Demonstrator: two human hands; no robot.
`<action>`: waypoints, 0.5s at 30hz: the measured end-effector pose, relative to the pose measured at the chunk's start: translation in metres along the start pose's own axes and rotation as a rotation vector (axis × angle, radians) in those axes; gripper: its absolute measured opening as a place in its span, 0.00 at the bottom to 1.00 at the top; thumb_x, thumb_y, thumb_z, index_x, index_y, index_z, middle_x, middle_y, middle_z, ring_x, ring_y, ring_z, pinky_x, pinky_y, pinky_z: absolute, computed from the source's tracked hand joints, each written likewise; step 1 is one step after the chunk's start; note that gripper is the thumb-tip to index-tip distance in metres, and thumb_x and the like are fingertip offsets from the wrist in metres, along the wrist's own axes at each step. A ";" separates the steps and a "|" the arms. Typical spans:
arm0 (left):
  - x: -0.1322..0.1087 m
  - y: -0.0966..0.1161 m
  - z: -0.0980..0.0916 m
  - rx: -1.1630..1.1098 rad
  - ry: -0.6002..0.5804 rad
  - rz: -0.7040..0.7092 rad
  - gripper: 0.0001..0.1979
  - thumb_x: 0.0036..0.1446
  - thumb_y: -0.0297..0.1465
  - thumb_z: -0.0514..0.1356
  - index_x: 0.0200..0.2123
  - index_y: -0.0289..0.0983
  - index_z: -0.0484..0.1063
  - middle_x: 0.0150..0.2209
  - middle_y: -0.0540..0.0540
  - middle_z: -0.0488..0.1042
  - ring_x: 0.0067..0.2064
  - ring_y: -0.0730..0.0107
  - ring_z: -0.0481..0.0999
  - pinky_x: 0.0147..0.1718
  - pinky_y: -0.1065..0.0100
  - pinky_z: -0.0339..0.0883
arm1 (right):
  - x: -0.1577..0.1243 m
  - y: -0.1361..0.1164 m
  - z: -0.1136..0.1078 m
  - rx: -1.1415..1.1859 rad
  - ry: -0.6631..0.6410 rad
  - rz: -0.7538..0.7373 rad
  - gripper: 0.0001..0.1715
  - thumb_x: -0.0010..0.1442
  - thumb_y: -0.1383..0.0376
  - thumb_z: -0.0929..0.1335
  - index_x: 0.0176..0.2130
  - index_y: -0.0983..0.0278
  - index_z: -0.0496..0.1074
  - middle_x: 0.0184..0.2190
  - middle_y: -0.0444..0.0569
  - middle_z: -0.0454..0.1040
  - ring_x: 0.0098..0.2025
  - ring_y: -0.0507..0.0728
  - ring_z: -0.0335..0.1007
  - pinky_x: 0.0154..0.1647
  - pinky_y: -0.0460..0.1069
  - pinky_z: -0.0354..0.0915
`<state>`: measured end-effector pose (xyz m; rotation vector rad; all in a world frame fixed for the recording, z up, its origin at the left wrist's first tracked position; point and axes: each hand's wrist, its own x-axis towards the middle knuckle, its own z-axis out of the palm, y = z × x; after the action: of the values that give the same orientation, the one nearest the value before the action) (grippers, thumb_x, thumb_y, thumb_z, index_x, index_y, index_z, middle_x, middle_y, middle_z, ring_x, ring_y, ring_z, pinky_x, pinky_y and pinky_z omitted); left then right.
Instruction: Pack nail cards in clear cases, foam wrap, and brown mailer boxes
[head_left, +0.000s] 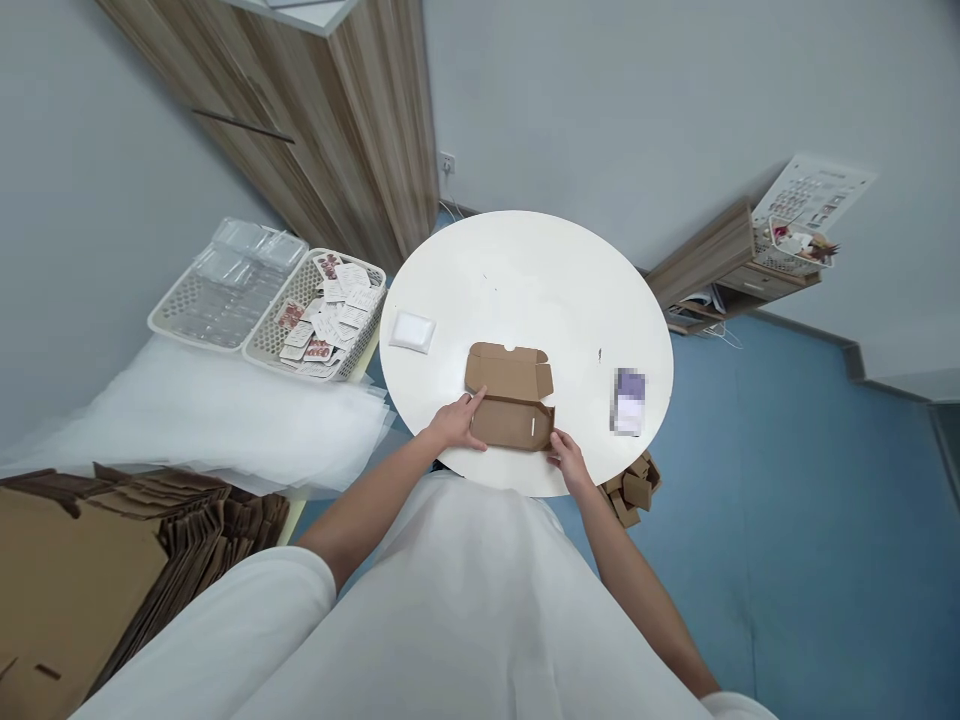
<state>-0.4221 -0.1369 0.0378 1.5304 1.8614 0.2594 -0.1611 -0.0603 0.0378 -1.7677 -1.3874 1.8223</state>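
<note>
An open brown cardboard box (504,424), partly folded into shape, lies on the round white table (540,270). Its lid flap (506,370) is spread out on the far side. Fingers and thumb of my left hand (455,421) grip the box's left end. At the right end, my right hand (568,460) pinches the near corner, where the side wall stands up. A narrow white slot shows near that end of the box floor. To the left on the table lies a small white padded packet (412,332).
A phone-like item (628,402), blurred out, lies at the table's right. Left of the table are a basket of printed cards (259,345), a basket of clear plastic packs (161,318), white foam sheets (300,430) and stacked flat cardboard (75,580). Small folded boxes (636,490) are below right.
</note>
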 end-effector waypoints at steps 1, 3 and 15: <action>0.000 0.000 0.000 0.002 -0.001 -0.003 0.60 0.28 0.46 0.66 0.62 0.41 0.37 0.48 0.38 0.62 0.46 0.49 0.68 0.35 0.66 0.61 | -0.001 -0.003 0.003 -0.013 0.003 -0.022 0.29 0.50 0.49 0.64 0.48 0.59 0.65 0.46 0.51 0.68 0.44 0.57 0.67 0.38 0.50 0.65; 0.000 0.000 0.000 0.016 -0.006 -0.009 0.60 0.29 0.47 0.66 0.62 0.41 0.36 0.48 0.38 0.62 0.46 0.49 0.68 0.35 0.66 0.61 | -0.003 -0.007 0.004 -0.044 0.005 -0.055 0.30 0.50 0.49 0.64 0.50 0.60 0.64 0.45 0.51 0.68 0.44 0.57 0.66 0.38 0.50 0.65; 0.002 0.013 0.009 0.082 -0.043 -0.026 0.61 0.30 0.50 0.64 0.62 0.41 0.32 0.47 0.38 0.63 0.42 0.51 0.70 0.35 0.65 0.60 | 0.010 -0.022 0.013 -0.415 0.055 -0.155 0.24 0.50 0.51 0.63 0.43 0.62 0.65 0.33 0.47 0.70 0.33 0.55 0.66 0.32 0.48 0.61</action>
<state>-0.4070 -0.1337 0.0377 1.5532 1.8773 0.1392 -0.1839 -0.0471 0.0456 -1.8111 -1.9274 1.4722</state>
